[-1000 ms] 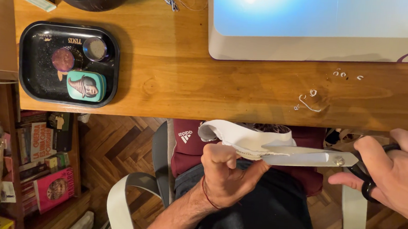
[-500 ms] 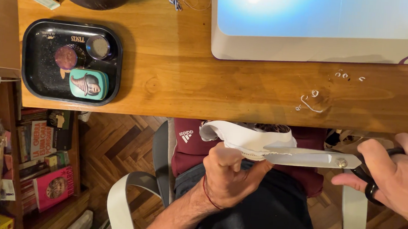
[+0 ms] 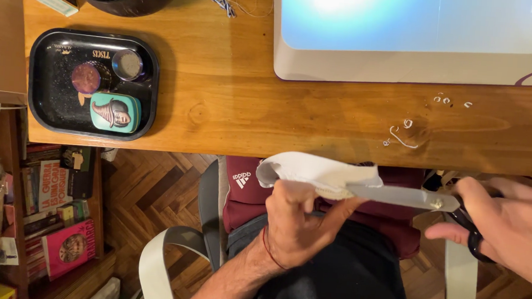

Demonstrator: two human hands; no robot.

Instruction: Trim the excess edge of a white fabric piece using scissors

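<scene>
Since the earlier frame the steel scissors (image 3: 398,196) have closed further into the folded white cloth strip (image 3: 317,171). The left hand (image 3: 298,222) pinches the strip, fingers clamped just below the blades; keep it taut. The right hand (image 3: 507,229) grips the black handles, right of the strip.

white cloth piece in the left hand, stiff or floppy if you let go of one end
The white cloth piece probably flops: it curls over the left hand. It looks thin and light, and the scissors bite into its edge, so it likely gives easily.
</scene>
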